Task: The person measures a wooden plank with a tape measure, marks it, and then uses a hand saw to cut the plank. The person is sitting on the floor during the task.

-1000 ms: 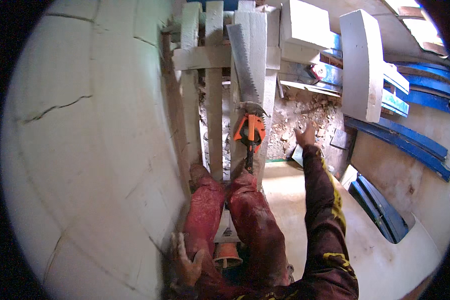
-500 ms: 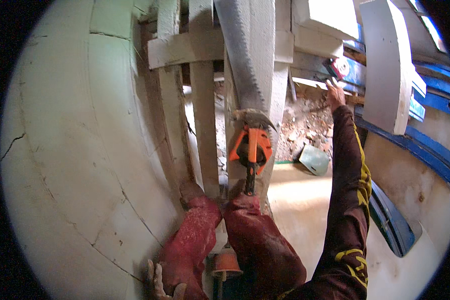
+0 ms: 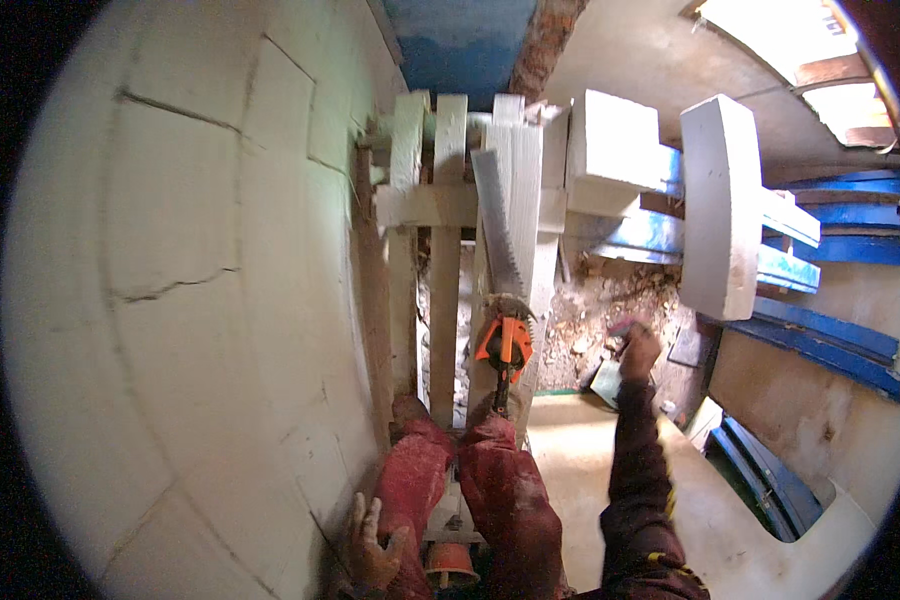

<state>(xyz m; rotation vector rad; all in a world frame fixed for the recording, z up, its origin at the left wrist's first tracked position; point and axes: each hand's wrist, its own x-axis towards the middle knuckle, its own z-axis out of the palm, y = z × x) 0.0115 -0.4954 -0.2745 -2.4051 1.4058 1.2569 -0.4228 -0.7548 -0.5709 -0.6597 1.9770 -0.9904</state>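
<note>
My right hand [image 3: 642, 352] is closed around a small red and dark tape measure [image 3: 622, 327], held over the rubble beside the planks; the fingers partly hide it. My left hand [image 3: 373, 548], dusty and holding nothing, rests by my left knee with its fingers apart. Ahead of my knees a handsaw [image 3: 498, 225] lies on a pale plank, its toothed blade pointing away from me. A claw hammer [image 3: 503, 392] with a black and orange handle lies across the saw's orange grip [image 3: 490, 343].
Pale planks [image 3: 446, 300] run away from me over a crosspiece [image 3: 425, 206]. White blocks [image 3: 615, 135] and a long white block [image 3: 718, 210] sit on blue boards at right. Rubble [image 3: 580, 310], a greenish plate [image 3: 607, 382] and an orange bucket [image 3: 452, 562] lie lower. A cracked wall [image 3: 180, 350] rises at left.
The tape measure has left the blue board and is now in my right hand, which has drawn back toward me. The view has tilted up, showing more of the far wall.
</note>
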